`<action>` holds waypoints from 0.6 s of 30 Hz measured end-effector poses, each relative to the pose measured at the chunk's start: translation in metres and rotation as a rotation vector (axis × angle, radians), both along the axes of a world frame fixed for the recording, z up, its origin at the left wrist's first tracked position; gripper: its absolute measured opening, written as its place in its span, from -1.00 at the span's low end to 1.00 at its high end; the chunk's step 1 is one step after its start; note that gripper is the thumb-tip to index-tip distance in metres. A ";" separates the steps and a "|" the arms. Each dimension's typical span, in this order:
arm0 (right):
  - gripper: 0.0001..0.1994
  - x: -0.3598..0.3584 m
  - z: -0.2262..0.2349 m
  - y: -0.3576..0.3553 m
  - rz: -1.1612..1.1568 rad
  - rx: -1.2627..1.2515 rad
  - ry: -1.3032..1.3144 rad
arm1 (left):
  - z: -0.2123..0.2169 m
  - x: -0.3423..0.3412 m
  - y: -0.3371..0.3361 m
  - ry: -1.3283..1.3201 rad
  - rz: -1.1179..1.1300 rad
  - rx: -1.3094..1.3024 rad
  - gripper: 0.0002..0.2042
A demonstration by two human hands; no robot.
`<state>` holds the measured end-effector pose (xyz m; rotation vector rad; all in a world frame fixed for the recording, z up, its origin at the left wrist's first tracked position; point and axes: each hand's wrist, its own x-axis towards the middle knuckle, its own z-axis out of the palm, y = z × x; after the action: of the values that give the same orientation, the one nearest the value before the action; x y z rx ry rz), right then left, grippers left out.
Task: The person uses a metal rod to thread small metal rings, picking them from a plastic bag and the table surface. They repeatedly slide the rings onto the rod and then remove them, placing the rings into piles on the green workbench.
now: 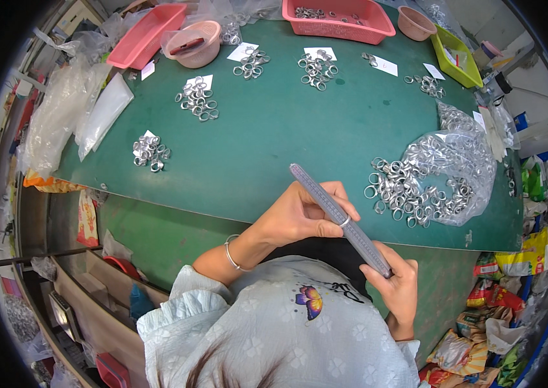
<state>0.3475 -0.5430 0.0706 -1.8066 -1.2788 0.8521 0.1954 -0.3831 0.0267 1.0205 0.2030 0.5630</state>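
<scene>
A grey, tapered ring mandrel (367,247) with marked scales slants across in front of my body, its thin end pointing up and left. My right hand (398,284) is closed round its thick lower end. A silver ring (345,221) sits around the mandrel near its middle. My left hand (306,213) pinches that ring, thumb on the near side and fingers on the far side. Just right of the mandrel, a heap of silver rings (409,194) spills from a clear plastic bag (458,139) on the green table (248,149).
Small ring piles with paper slips stand across the table, such as the left pile (151,152) and the middle pile (317,70). Pink baskets (338,29), a round pink bowl (193,48) and a lime basket (458,61) line the back. Plastic bags (102,116) lie at left.
</scene>
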 end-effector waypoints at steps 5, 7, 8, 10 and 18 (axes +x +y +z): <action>-0.66 0.000 -0.003 0.001 0.000 0.016 0.013 | 0.001 -0.002 0.002 0.029 0.000 0.005 -0.73; -0.66 0.000 -0.003 0.001 0.003 0.016 0.013 | 0.001 -0.002 0.001 0.035 0.007 0.002 -0.73; -0.66 0.001 -0.003 0.001 0.006 0.012 0.015 | 0.000 -0.002 0.001 0.032 0.011 0.003 -0.73; -0.66 0.001 -0.003 0.000 0.011 0.009 0.016 | -0.001 -0.001 0.001 0.028 0.017 0.010 -0.72; -0.67 0.002 -0.001 -0.001 0.007 0.002 0.025 | -0.002 0.002 0.000 0.015 0.015 -0.016 -0.72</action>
<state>0.3496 -0.5436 0.0693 -1.7858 -1.2701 0.8742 0.1979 -0.3832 0.0245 1.0086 0.2286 0.5664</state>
